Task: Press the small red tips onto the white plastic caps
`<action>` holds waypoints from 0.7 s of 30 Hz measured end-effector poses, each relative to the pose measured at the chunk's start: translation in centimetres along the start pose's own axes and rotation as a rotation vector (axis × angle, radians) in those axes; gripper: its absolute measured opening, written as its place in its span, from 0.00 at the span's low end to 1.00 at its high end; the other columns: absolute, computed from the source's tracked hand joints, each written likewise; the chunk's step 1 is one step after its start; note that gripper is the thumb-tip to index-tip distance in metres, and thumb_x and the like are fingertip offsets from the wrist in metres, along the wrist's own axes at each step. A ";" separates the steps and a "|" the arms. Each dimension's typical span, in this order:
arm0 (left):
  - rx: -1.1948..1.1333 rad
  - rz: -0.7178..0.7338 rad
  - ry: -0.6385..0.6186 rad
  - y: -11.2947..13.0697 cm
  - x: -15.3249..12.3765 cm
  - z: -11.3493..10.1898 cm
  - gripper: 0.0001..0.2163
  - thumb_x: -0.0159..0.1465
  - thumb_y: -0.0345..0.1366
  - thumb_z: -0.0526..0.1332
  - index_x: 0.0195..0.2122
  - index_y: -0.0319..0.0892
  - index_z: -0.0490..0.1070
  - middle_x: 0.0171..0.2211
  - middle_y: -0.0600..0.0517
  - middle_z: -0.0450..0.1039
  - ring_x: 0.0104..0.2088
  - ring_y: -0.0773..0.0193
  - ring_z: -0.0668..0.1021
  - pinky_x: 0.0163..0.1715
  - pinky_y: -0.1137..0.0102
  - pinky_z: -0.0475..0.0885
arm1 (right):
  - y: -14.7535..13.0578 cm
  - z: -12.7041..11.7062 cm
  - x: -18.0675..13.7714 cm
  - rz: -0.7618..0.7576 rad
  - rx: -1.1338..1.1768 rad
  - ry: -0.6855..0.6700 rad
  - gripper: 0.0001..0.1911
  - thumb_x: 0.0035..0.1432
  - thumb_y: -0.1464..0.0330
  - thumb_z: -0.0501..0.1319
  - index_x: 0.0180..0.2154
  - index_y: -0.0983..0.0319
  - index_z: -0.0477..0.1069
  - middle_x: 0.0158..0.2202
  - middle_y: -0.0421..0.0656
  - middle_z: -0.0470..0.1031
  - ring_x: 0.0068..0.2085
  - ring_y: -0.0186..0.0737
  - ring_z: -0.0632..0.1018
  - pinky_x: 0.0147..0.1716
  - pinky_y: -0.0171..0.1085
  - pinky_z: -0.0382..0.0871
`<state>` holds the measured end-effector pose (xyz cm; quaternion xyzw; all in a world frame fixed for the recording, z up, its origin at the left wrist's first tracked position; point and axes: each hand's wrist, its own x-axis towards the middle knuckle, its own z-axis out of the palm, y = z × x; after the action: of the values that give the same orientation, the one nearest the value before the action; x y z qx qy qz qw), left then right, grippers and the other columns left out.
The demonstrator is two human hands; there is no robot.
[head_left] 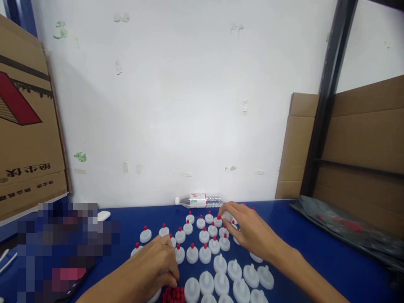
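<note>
My left hand (158, 261) reaches down to a pile of small red tip caps (173, 295) at the near edge; its fingers are pinched at the pile, and what they grip is hidden. Between the thumb and fingers of my right hand (243, 225) is a white nozzle cap (226, 216), held over the far rows. Several white nozzle caps with red tips (192, 253) stand in loose rows on the blue table. Nearer to me, several white nozzle caps without red tips (221, 284) stand close together.
A clear plastic bottle (198, 200) lies by the white wall. At left are a large carton (28, 126), a white object (103, 216) and a blurred-out patch (63, 252). Grey plastic bags (344, 227) and cardboard (362, 139) are at right.
</note>
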<state>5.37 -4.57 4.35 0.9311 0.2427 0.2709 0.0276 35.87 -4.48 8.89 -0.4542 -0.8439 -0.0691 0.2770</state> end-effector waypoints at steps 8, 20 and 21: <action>0.046 -0.070 -0.058 -1.7 -0.7 3.0 0.11 0.60 0.25 0.69 0.24 0.48 0.79 0.24 0.59 0.77 0.33 0.64 0.75 0.35 0.71 0.64 | 1.7 -1.1 -0.2 0.153 -0.062 -0.310 0.04 0.62 0.67 0.64 0.39 0.57 0.77 0.43 0.43 0.80 0.41 0.47 0.80 0.37 0.39 0.65; 0.084 -0.168 -0.030 1.8 0.2 -0.1 0.05 0.72 0.31 0.57 0.43 0.48 0.71 0.39 0.54 0.75 0.40 0.62 0.79 0.42 0.70 0.72 | 2.0 -1.2 0.2 0.314 -0.175 -0.302 0.13 0.70 0.67 0.55 0.42 0.60 0.79 0.36 0.47 0.83 0.39 0.50 0.82 0.35 0.40 0.63; 0.104 -0.134 0.011 1.7 0.3 0.0 0.05 0.72 0.31 0.56 0.43 0.48 0.70 0.38 0.54 0.75 0.39 0.61 0.79 0.43 0.69 0.72 | 2.3 -1.1 0.1 0.339 -0.192 -0.312 0.11 0.68 0.67 0.58 0.42 0.61 0.80 0.36 0.48 0.83 0.39 0.51 0.82 0.36 0.40 0.63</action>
<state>6.37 -5.96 4.80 0.9115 0.3181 0.2607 -0.0040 38.09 -3.46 9.52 -0.6187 -0.7778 -0.0304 0.1065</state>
